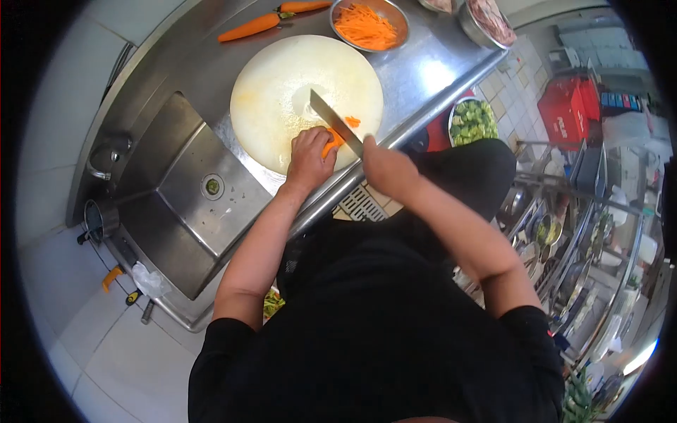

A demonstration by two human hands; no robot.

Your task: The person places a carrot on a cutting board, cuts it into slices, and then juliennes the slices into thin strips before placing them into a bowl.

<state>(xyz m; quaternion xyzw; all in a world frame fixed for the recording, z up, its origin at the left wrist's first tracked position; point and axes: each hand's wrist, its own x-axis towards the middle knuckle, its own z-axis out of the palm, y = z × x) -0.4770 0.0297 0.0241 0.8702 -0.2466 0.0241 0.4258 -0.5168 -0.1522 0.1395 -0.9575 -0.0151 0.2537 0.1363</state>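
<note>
- Your left hand is curled, fingertips pressing down on a piece of carrot.
- Your right hand is closed around the handle of a knife, with the blade resting against the carrot just beside your left fingertips.
- The carrot lies near the front edge of a round white cutting board, with a few cut bits past the blade.
- The board sits on a steel counter beside a sink.
- Beyond the board are two whole carrots and a bowl of carrot strips.
</note>
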